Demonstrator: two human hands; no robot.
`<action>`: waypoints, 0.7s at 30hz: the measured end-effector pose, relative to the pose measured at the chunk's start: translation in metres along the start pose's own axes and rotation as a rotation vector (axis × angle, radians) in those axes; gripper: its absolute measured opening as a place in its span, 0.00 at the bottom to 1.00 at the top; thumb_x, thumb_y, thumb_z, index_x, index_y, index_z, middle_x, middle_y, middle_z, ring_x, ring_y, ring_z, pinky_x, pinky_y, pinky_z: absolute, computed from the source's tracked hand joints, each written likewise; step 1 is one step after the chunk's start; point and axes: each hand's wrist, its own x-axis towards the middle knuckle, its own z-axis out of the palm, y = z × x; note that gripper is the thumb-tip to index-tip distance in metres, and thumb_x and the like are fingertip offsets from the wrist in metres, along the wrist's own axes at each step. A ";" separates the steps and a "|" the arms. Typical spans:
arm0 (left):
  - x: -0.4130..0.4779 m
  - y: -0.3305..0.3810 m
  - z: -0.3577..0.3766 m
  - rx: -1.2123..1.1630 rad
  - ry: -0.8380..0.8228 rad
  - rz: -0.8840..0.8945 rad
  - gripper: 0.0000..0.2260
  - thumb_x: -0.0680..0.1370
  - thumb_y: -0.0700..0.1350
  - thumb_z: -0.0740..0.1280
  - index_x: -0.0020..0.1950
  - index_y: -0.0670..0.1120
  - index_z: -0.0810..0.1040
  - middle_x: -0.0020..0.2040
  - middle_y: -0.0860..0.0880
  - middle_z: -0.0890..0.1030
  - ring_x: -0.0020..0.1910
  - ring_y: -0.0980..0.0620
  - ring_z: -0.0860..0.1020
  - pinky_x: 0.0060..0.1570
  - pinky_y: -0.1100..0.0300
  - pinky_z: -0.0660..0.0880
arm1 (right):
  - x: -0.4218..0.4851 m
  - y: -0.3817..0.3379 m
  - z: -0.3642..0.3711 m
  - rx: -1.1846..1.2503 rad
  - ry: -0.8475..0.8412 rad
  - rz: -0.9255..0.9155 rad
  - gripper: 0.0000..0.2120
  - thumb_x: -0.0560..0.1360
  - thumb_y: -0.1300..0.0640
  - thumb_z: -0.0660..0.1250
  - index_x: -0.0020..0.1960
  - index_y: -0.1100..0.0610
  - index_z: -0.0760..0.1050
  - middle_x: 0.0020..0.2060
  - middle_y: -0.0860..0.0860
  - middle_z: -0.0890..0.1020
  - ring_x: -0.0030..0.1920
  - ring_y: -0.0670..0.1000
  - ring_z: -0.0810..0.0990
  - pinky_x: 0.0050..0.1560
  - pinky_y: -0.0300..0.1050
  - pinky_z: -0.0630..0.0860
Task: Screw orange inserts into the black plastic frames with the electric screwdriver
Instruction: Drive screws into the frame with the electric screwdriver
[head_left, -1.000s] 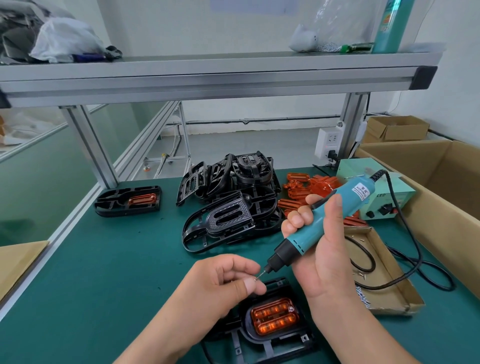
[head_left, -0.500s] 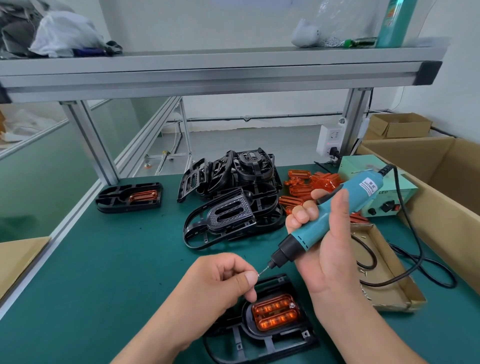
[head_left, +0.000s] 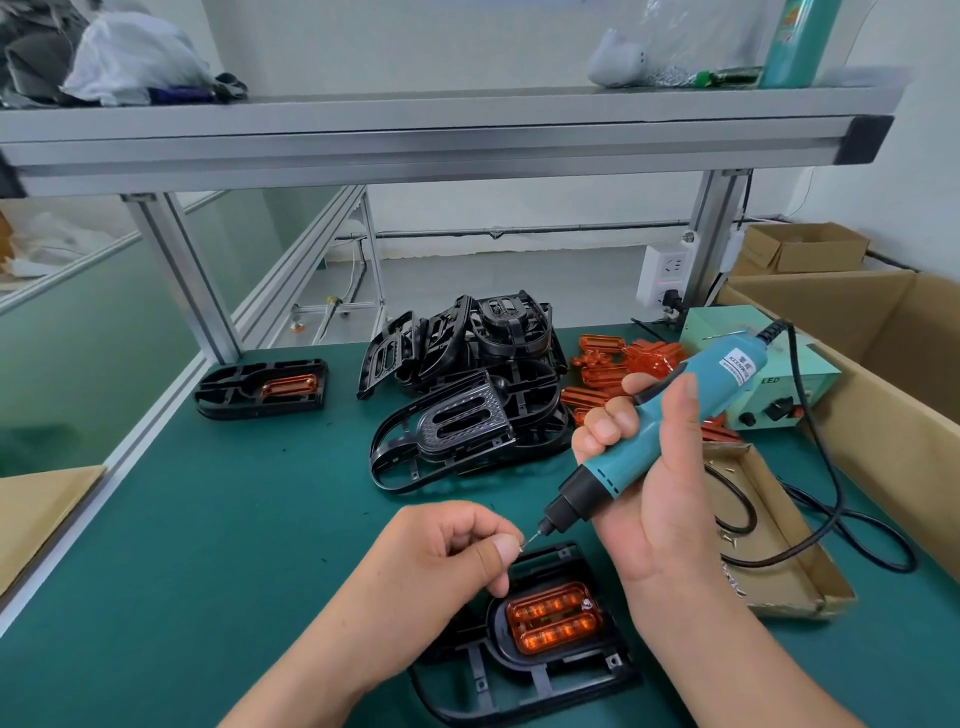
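A black plastic frame (head_left: 524, 675) lies at the near edge of the green mat, with an orange insert (head_left: 553, 618) seated in it and one screw head showing at the insert's upper right corner. My right hand (head_left: 660, 499) grips the teal electric screwdriver (head_left: 654, 436), tilted with its bit pointing down-left. My left hand (head_left: 447, 556) pinches a small screw at the bit's tip, just above the frame's far left corner.
A pile of black frames (head_left: 467, 395) and loose orange inserts (head_left: 618, 364) sit mid-table. One assembled frame (head_left: 262, 387) lies far left. A shallow cardboard tray (head_left: 789, 561), the green power unit (head_left: 779, 384), its black cable (head_left: 841, 519) and a large carton (head_left: 893, 395) fill the right.
The view has shifted slightly, so the frame and insert show more fully. Both hands stay together, with the screw held at the screwdriver's bit.
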 end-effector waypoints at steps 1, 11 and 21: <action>0.000 -0.001 -0.002 0.018 0.025 0.007 0.12 0.76 0.62 0.67 0.53 0.60 0.85 0.40 0.53 0.86 0.29 0.56 0.69 0.30 0.66 0.68 | 0.000 -0.001 0.000 0.001 0.001 0.006 0.18 0.80 0.40 0.71 0.54 0.54 0.76 0.36 0.48 0.71 0.36 0.47 0.72 0.40 0.40 0.76; 0.000 -0.011 -0.014 0.401 0.124 -0.049 0.07 0.75 0.63 0.69 0.50 0.66 0.82 0.29 0.57 0.68 0.28 0.58 0.67 0.33 0.60 0.66 | -0.008 0.001 0.007 -0.168 -0.153 0.131 0.20 0.75 0.41 0.78 0.53 0.56 0.77 0.33 0.49 0.70 0.30 0.47 0.71 0.32 0.40 0.71; -0.002 -0.007 -0.012 0.700 0.065 -0.053 0.24 0.70 0.71 0.67 0.62 0.65 0.81 0.50 0.65 0.78 0.52 0.62 0.76 0.51 0.63 0.73 | -0.019 0.008 0.015 -0.314 -0.291 0.199 0.21 0.72 0.41 0.80 0.51 0.55 0.79 0.32 0.51 0.71 0.28 0.49 0.71 0.31 0.42 0.70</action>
